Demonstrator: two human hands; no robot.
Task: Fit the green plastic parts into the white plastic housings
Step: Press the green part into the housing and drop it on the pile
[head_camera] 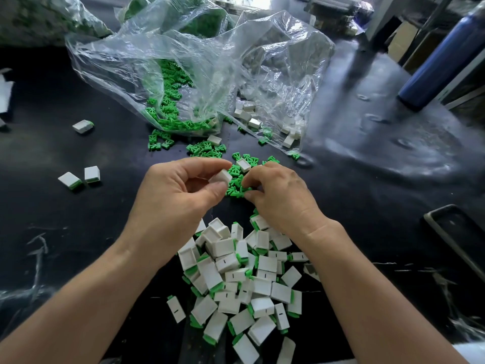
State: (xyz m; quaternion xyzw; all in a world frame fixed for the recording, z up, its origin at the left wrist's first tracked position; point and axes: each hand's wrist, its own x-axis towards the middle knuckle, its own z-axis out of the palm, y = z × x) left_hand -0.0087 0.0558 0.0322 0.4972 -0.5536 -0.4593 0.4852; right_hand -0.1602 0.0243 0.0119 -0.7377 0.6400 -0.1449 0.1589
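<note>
My left hand (178, 190) pinches a white housing (221, 177) between thumb and fingers, just above the table's middle. My right hand (278, 195) reaches into a small heap of loose green parts (236, 179), its fingertips curled on them. An empty white housing (243, 164) lies open side up on that heap. Near me lies a big pile of white housings with green parts fitted (244, 279). More green parts (170, 101) spill from a clear plastic bag (183, 56), and white housings (246, 111) sit in another bag to its right.
The table (78, 219) is black. Fitted housings lie apart on the left (83, 126) (78, 177). A blue bottle (441, 59) stands at the far right. A dark tray edge (456, 232) shows at the right. More bags of green parts (39, 17) lie at the back.
</note>
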